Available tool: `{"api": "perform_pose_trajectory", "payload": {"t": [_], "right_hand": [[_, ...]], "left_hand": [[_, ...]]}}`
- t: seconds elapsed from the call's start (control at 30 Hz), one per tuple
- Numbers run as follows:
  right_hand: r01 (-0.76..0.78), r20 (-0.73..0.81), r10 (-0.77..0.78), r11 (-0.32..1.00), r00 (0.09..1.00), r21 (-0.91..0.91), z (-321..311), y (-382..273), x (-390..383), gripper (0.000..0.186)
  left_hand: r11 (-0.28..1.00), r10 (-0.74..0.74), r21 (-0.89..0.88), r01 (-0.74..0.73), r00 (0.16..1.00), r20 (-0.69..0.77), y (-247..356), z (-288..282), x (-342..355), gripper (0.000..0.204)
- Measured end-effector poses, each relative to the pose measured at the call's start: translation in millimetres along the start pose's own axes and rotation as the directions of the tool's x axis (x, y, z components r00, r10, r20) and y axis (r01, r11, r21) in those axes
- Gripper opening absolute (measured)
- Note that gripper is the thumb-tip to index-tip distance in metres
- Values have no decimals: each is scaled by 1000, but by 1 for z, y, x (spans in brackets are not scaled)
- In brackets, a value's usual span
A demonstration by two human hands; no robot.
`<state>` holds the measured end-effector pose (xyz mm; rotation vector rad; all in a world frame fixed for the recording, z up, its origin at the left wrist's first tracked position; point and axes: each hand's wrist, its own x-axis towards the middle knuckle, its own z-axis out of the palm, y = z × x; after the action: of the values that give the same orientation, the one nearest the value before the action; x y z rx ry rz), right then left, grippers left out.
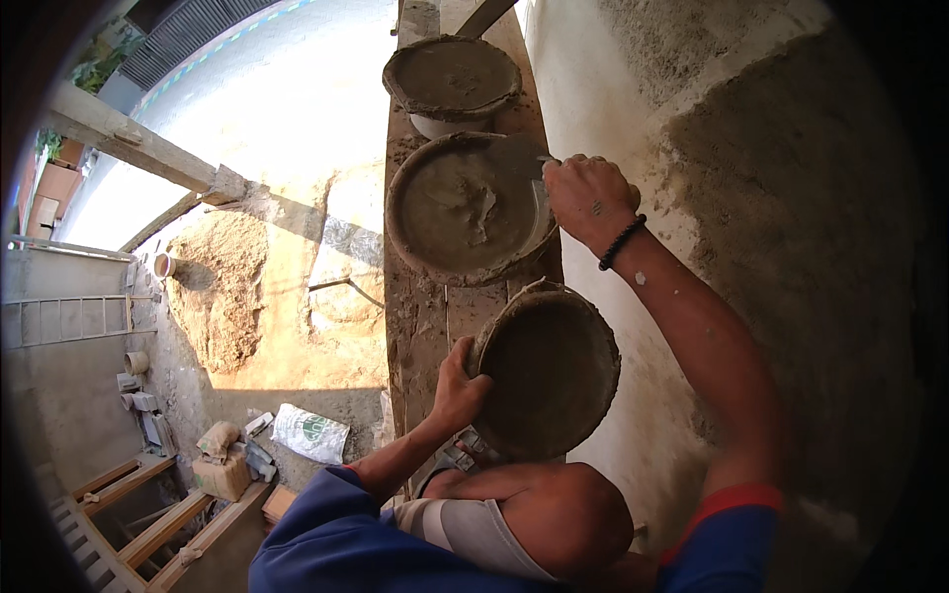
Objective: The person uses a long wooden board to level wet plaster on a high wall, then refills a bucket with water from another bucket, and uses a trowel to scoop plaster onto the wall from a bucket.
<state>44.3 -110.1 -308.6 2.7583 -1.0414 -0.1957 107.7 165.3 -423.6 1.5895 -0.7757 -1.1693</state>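
Left hand (pixel 462 387) clamps the nearest basin (pixel 554 381) by its nine o'clock rim, thumb over the edge, fingers mostly hidden. Mortar coats that basin inside; whether it rests on the planks (pixel 413 326) below, I cannot tell. Right hand (pixel 593 193), a dark bracelet (pixel 621 242) at its wrist, folds around a mostly hidden tool (pixel 544 158) at two o'clock of the middle basin (pixel 394 212). Wet mortar (pixel 435 222) fills this one, ridged near its centre. At its twelve o'clock stands a third basin (pixel 389 81), also full. Between eight and nine o'clock from the nearest basin, a white bag (pixel 308 433) lies on the ground.
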Motion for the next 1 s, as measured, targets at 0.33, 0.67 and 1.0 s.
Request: {"api": "perform_pose_trajectory", "payload": {"t": [0.33, 0.67, 1.0], "right_hand": [[-34, 444, -126, 942, 887, 335, 52, -10, 12, 24], [-237, 469, -112, 747, 876, 621, 63, -6, 10, 33], [-308, 376, -65, 457, 924, 835, 78, 3, -20, 37]], "left_hand": [[995, -9, 103, 14, 999, -46, -12, -1, 6, 55], [989, -51, 140, 52, 999, -11, 0, -3, 6, 57], [996, -58, 72, 58, 998, -6, -1, -7, 7, 61]]}}
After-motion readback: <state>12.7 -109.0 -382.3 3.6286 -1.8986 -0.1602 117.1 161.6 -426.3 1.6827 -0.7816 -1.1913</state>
